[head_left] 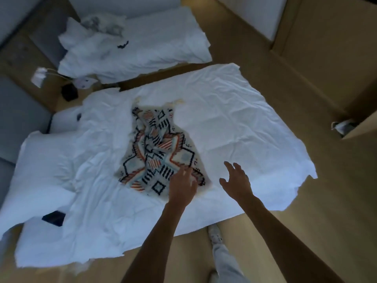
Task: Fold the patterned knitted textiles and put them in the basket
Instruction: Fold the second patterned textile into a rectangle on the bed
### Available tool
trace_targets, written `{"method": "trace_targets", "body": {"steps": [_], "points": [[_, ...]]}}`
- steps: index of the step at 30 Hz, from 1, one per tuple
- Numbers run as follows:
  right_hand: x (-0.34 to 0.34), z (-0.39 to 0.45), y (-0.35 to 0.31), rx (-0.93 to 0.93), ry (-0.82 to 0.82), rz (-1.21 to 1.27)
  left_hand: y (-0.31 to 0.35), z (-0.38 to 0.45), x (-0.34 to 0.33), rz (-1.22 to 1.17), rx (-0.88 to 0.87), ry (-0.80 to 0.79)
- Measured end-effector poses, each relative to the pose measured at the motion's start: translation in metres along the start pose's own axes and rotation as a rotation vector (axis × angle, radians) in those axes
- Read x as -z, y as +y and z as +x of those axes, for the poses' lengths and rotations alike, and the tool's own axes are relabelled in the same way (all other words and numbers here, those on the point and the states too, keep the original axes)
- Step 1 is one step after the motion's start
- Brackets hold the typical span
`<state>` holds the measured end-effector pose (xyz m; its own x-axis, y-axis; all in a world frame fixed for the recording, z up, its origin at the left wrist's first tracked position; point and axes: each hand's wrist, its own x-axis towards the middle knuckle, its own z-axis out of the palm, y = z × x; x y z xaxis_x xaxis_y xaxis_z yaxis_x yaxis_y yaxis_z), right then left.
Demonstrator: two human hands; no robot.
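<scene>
A patterned knitted textile [157, 148] with black, orange and pale blue shapes lies crumpled in the middle of a white-sheeted bed [234, 123]. My left hand [182, 187] rests on its near right corner, fingers fairly straight and pointing away from me. My right hand [236, 180] hovers just right of the textile over the bare sheet, fingers spread and holding nothing. No basket shows in this view.
A second white bed [142, 45] with a rumpled grey-white heap [102, 25] stands behind. A dark flat object [54, 218] lies on the sheet at the near left. A small black box [70, 91] sits between the beds. My leg and shoe [215, 235] show below.
</scene>
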<state>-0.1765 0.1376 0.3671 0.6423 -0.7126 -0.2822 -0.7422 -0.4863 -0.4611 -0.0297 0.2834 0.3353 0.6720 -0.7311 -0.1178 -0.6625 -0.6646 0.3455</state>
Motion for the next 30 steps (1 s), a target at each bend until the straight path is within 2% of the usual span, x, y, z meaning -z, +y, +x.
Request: {"method": "trace_targets", "body": {"steps": [8,15,24,30], "points": [[-0.059,0.118,-0.077,0.159,-0.174,-0.005,-0.083,0.067,-0.009,-0.013,0.199,-0.068],[-0.128,0.168,-0.111,0.203,-0.265,-0.028,-0.142,0.095,-0.039,-0.084,0.346,-0.119],[-0.284,0.217,-0.082,0.113,-0.318,-0.087,-0.238,0.115,-0.145,-0.149,0.591,-0.348],[-0.357,0.25,-0.076,0.057,-0.34,-0.071,-0.292,0.138,-0.202,-0.191,0.784,-0.354]]}}
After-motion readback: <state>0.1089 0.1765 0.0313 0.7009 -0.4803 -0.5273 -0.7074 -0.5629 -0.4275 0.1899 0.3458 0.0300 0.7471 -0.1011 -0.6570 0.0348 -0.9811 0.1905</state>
